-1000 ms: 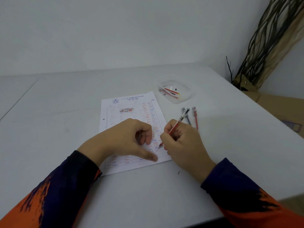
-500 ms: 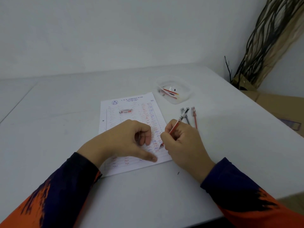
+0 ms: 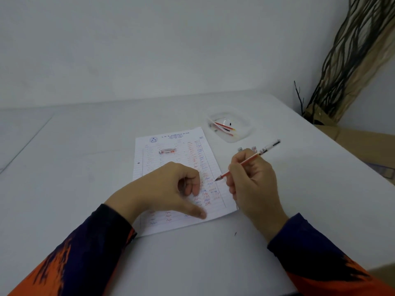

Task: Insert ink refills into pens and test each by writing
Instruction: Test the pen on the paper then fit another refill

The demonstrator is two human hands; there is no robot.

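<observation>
Currently on the bench (image 3: 85, 163): my left hand (image 3: 168, 189), fingers curled, thumb out, pins the paper (image 3: 177, 159). My right hand (image 3: 250, 180) grips the red pen (image 3: 245, 162), tip just above the scribbles. Test-writing step; next, lower tip, scribble.

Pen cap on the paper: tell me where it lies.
The pen cap lies in the head view on the sheet of paper, near its top, beyond the left hand.
</observation>
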